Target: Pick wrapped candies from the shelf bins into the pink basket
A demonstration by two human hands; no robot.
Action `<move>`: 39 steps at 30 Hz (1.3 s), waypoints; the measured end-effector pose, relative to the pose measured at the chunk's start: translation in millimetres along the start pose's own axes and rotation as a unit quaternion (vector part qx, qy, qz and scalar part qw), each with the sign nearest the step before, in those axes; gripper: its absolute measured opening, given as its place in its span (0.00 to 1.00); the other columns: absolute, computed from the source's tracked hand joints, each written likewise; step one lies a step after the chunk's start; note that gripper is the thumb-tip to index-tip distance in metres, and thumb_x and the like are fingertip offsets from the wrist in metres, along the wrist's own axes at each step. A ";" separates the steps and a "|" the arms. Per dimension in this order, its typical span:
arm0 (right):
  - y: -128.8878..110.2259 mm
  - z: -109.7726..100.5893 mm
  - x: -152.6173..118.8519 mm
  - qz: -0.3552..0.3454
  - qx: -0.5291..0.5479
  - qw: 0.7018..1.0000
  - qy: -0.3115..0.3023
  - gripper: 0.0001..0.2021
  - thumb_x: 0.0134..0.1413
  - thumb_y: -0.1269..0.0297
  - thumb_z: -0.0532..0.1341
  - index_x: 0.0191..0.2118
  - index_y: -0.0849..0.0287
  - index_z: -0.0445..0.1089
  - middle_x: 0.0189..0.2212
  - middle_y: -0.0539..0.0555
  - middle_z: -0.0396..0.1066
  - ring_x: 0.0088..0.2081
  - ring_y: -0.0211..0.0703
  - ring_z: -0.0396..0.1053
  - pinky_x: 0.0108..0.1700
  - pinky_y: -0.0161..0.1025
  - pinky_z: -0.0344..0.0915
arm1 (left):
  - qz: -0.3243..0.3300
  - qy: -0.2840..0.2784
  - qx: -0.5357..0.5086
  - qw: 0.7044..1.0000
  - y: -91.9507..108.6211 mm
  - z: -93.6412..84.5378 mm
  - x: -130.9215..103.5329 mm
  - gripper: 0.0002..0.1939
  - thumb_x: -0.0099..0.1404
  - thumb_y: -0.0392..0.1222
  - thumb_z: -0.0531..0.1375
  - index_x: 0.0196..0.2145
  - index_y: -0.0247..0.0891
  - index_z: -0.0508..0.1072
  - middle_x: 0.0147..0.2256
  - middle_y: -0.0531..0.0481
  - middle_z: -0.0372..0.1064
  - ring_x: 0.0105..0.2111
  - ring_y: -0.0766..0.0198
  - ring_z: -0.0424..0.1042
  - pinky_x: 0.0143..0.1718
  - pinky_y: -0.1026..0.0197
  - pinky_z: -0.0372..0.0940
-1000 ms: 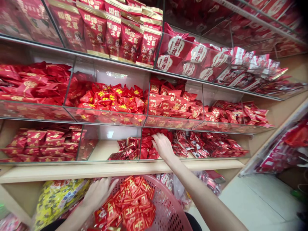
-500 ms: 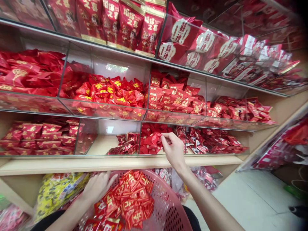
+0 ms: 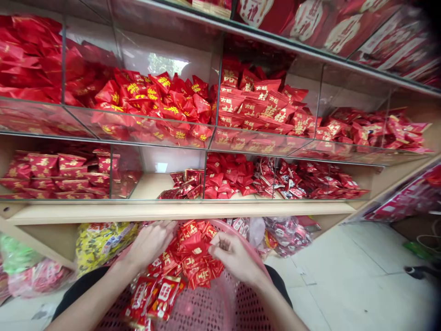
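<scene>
A pink perforated basket (image 3: 220, 303) sits at the bottom centre with red candy packets (image 3: 198, 266) heaped in it. My right hand (image 3: 232, 257) is over the right side of the heap, fingers curled at a red packet (image 3: 195, 246). At the basket's far left rim rests my left hand (image 3: 151, 243), its fingers spread and nothing seen in them. Larger red packets with white print (image 3: 163, 296) lie nearer to me. Behind the basket, a low shelf compartment holds plain red wrapped sweets (image 3: 230, 177).
Clear dividers split the shelves, which hold gold-printed red packets (image 3: 265, 105) and twisted red sweets (image 3: 155, 94). Under the wooden shelf edge (image 3: 103, 212) are a yellow bag (image 3: 99, 243) and a clear bag of packets (image 3: 289, 234). Pale floor tiles (image 3: 330, 276) show at right.
My right hand has come down from the low shelf compartment to the basket, bringing a red packet. The view has tilted lower and closer. My left hand stays at the basket's rim.
</scene>
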State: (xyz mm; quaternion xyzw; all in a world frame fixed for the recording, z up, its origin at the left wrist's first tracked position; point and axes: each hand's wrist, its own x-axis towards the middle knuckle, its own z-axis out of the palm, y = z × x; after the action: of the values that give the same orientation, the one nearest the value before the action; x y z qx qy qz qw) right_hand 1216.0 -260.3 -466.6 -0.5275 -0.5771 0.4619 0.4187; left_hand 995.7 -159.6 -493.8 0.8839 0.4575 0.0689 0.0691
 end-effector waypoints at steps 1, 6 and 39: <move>0.5 -1.7 0.0 0.002 0.007 1.000 -0.008 0.07 0.47 0.66 0.56 0.22 0.59 0.59 0.19 0.45 0.57 0.24 0.33 0.55 0.28 0.32 0.52 | 0.006 -0.004 -0.009 1.000 -0.2 -2.1 -0.4 0.20 0.62 0.41 0.45 0.49 0.42 0.67 0.49 0.46 0.68 0.47 0.54 0.67 0.49 0.52 0.59; 0.1 -4.5 -1.8 0.009 0.020 0.999 -0.048 0.07 0.48 0.67 0.56 0.22 0.59 0.60 0.19 0.44 0.56 0.24 0.32 0.53 0.28 0.31 0.51 | 0.050 0.035 -0.177 0.982 14.4 -12.4 -3.9 0.21 0.62 0.42 0.44 0.48 0.44 0.70 0.47 0.53 0.69 0.46 0.61 0.68 0.50 0.58 0.59; 15.9 3.3 -1.6 0.020 0.074 0.995 -0.069 0.10 0.50 0.59 0.59 0.25 0.59 0.63 0.22 0.46 0.61 0.25 0.33 0.56 0.29 0.34 0.55 | -0.029 0.095 -0.514 0.852 45.5 -5.2 -6.2 0.14 0.61 0.47 0.52 0.23 0.36 0.61 0.20 0.59 0.54 0.21 0.73 0.55 0.23 0.70 0.56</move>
State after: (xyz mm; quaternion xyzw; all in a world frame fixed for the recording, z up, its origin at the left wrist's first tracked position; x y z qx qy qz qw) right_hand 1216.4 -262.0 -482.8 -0.4737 -0.5579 0.5467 0.4067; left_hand 1027.5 -190.4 -480.7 0.6975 0.3868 0.3761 0.4717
